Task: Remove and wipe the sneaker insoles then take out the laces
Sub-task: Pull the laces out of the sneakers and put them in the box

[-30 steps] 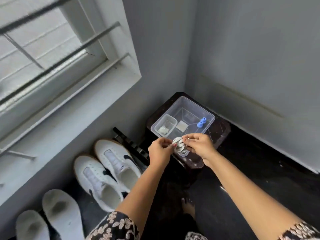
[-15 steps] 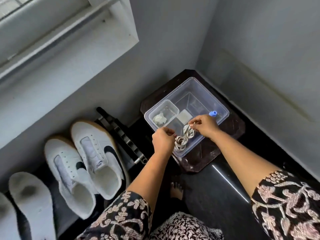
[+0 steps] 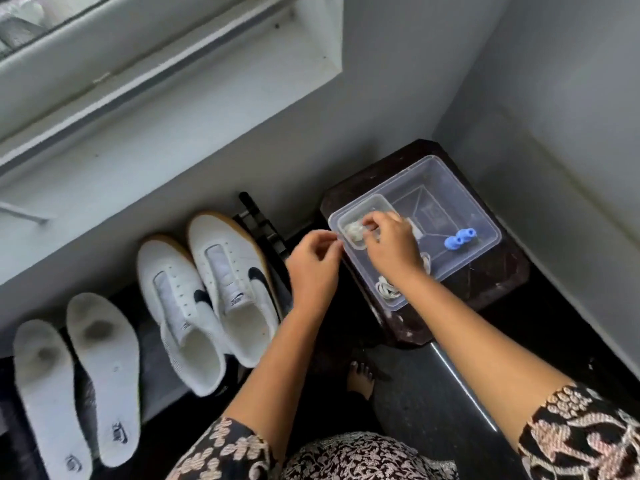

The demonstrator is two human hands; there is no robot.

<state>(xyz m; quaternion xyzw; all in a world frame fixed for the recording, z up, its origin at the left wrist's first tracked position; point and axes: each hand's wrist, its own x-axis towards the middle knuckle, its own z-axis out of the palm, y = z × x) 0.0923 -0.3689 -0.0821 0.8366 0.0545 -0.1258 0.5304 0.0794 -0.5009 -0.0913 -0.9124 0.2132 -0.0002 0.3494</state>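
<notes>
Two white sneakers, one (image 3: 180, 306) beside the other (image 3: 232, 271), stand on the floor with no laces in them. Left of them lie two white insoles (image 3: 45, 382) (image 3: 104, 358). A clear plastic bin (image 3: 460, 188) sits on a dark stool (image 3: 498, 282). Coiled white laces (image 3: 388, 289) lie in the bin's near corner. My right hand (image 3: 391, 247) reaches into a small clear container (image 3: 377, 202) inside the bin, and its fingertips pinch a white wad (image 3: 353, 232). Just left of the bin my left hand (image 3: 315, 268) hovers with loosely curled fingers, holding nothing.
A blue plastic piece (image 3: 459, 237) lies in the bin's right side. A black metal rack (image 3: 263, 230) leans between the sneakers and the stool. Grey walls meet in a corner behind the stool, with a window ledge above. My bare foot (image 3: 362, 375) rests on the dark floor.
Both hands have let go of the coiled laces, which now lie in the bin. My right hand has moved to the small container; my left hand has drawn back to the left.
</notes>
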